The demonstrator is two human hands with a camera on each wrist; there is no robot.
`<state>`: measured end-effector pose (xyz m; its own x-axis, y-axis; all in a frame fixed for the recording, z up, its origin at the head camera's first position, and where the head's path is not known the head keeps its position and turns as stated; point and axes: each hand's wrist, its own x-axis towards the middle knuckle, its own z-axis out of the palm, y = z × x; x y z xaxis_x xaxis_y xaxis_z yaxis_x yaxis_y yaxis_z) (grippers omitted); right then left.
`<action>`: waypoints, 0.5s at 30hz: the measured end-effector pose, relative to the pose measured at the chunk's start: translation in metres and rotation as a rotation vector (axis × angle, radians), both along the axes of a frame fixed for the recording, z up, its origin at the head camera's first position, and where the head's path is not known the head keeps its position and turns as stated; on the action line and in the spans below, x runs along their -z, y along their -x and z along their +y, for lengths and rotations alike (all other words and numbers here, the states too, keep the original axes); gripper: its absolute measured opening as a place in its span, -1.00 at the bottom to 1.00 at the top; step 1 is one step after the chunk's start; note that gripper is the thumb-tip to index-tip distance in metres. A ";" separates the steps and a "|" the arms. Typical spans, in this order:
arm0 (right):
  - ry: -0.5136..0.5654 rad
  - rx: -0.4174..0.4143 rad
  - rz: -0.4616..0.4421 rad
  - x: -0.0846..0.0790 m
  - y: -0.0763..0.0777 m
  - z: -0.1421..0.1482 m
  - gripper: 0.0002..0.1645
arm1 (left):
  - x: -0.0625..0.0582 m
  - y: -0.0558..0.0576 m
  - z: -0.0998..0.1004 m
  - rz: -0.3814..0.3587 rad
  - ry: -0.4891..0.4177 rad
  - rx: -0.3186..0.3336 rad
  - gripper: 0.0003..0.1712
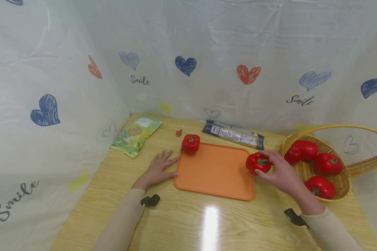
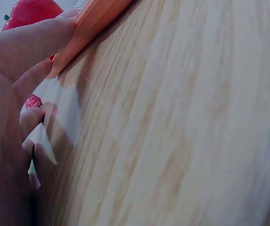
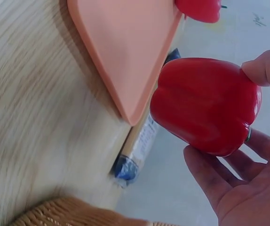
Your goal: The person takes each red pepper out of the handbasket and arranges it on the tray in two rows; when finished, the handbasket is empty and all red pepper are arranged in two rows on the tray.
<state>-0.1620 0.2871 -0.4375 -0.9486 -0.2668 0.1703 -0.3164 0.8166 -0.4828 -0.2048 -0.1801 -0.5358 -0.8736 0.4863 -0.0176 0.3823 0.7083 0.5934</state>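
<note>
My right hand (image 1: 279, 172) holds a red bell pepper (image 3: 203, 106) between thumb and fingers, over the right edge of an orange tray (image 1: 214, 170). In the right wrist view its green stem faces my palm. Another red bell pepper (image 1: 191, 144) sits in the tray's far left corner. Spread out flat on the wood, my left hand (image 1: 158, 168) touches the tray's left rim with the thumb and index finger. The left wrist view shows that thumb against the rim, with the corner pepper partly hidden behind it.
On the right a wicker basket (image 1: 348, 184) with a tall handle holds several red peppers (image 1: 327, 164). Behind the tray lie long dark packets (image 1: 234, 134) and a small red lollipop (image 1: 179, 132). A green bag (image 1: 135, 135) lies at the far left, by the curtain (image 1: 213, 94).
</note>
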 end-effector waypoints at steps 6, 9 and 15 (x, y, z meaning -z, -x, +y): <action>0.008 -0.015 0.004 0.005 0.003 -0.009 -0.19 | -0.001 -0.001 0.001 0.010 -0.012 0.001 -0.17; 0.016 -0.032 0.004 0.007 0.005 -0.015 -0.21 | -0.001 -0.001 0.000 0.018 -0.014 -0.002 -0.17; 0.032 -0.059 0.011 0.014 0.011 -0.024 -0.23 | -0.001 -0.001 0.001 0.011 -0.009 -0.001 -0.16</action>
<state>-0.1730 0.2630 -0.4512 -0.9294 -0.3165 0.1900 -0.3690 0.7806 -0.5044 -0.2041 -0.1793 -0.5349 -0.8742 0.4855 -0.0033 0.3884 0.7033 0.5954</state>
